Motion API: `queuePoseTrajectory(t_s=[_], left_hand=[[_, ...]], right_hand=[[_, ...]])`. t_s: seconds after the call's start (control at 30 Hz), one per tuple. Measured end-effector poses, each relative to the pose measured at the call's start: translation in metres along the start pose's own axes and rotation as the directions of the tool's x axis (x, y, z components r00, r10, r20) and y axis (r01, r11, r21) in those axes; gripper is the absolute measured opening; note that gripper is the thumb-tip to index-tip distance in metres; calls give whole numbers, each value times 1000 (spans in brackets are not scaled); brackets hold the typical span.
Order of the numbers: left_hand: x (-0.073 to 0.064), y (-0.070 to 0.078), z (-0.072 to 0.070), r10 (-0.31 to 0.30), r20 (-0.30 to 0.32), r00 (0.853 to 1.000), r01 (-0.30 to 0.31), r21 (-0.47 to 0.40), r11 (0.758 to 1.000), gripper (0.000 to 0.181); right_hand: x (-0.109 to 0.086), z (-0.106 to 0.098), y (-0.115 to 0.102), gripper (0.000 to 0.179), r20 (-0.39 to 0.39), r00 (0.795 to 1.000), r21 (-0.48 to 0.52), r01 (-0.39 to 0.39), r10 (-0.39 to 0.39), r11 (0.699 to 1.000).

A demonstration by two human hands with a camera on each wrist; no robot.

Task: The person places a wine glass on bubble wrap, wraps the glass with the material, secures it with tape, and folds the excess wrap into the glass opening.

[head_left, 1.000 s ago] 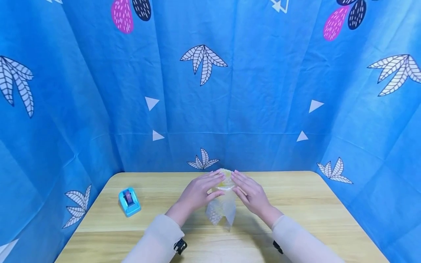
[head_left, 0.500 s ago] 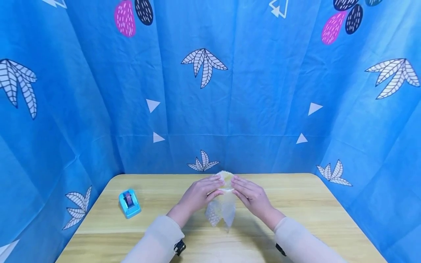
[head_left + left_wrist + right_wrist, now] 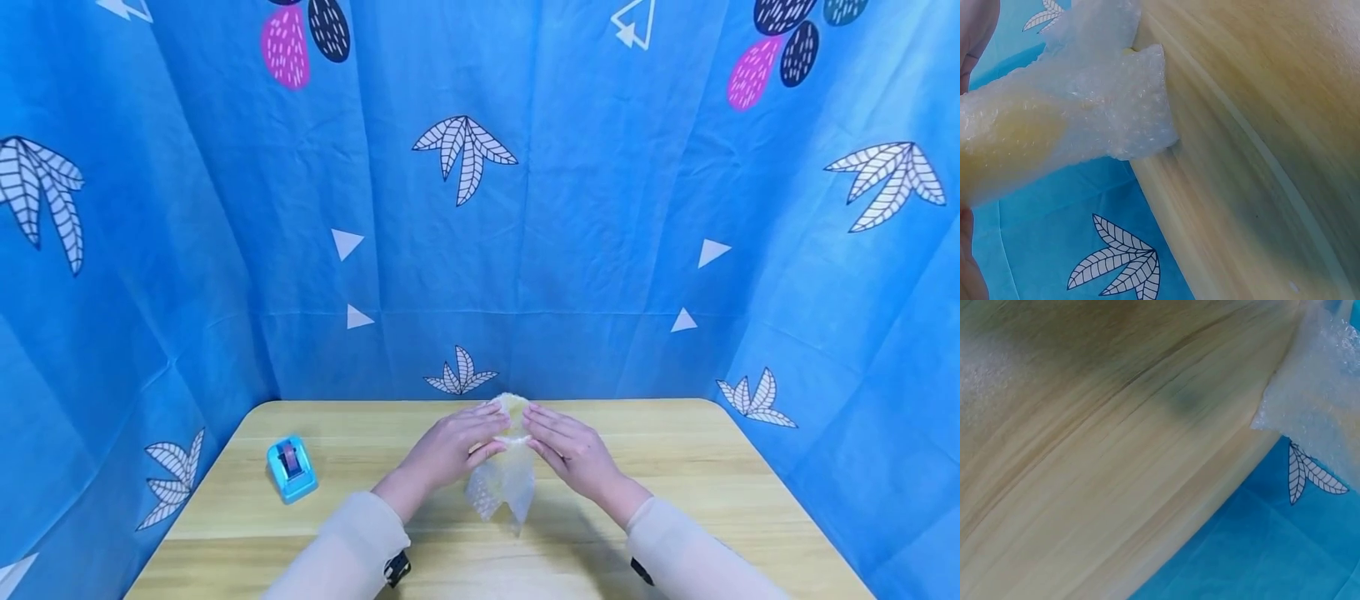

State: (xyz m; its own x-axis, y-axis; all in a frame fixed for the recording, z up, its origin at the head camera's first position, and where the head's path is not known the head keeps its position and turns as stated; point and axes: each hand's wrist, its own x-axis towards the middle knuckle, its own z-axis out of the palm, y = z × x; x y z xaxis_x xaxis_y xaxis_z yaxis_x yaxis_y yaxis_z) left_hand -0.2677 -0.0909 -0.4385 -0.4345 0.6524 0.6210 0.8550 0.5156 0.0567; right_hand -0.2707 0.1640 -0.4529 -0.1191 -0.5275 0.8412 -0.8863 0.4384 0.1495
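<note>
A bundle of clear bubble wrap (image 3: pixel 501 483) stands between my two hands over the far middle of the table. Something yellow (image 3: pixel 1016 140) shows through the wrap; its kind is hidden. My left hand (image 3: pixel 453 443) grips the bundle from the left, thumb on the near side and fingers along the top. My right hand (image 3: pixel 573 450) holds it the same way from the right. Loose ends of the wrap hang down toward me in two pointed flaps. In the right wrist view only a corner of the bubble wrap (image 3: pixel 1316 400) appears.
A blue tape dispenser (image 3: pixel 292 469) with a roll in it sits at the left of the wooden table (image 3: pixel 697 500). Blue patterned cloth (image 3: pixel 600 208) hangs behind the table's far edge and along both sides.
The head view has tilted up slightly, so everything sits lower in it. Both hands keep their hold, with a little more of the bundle's top showing above the fingertips.
</note>
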Motion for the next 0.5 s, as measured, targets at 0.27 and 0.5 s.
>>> queuePoseTrajectory(t_s=[0.27, 0.5], left_hand=[[1, 1, -7, -23, 42, 999, 22, 27, 999, 50], [5, 5, -20, -38, 107, 993, 24, 128, 991, 57]], right_hand=[[3, -5, 4, 39, 5, 1000, -10, 20, -20, 1000], [9, -26, 9, 47, 73, 997, -31, -10, 12, 999]])
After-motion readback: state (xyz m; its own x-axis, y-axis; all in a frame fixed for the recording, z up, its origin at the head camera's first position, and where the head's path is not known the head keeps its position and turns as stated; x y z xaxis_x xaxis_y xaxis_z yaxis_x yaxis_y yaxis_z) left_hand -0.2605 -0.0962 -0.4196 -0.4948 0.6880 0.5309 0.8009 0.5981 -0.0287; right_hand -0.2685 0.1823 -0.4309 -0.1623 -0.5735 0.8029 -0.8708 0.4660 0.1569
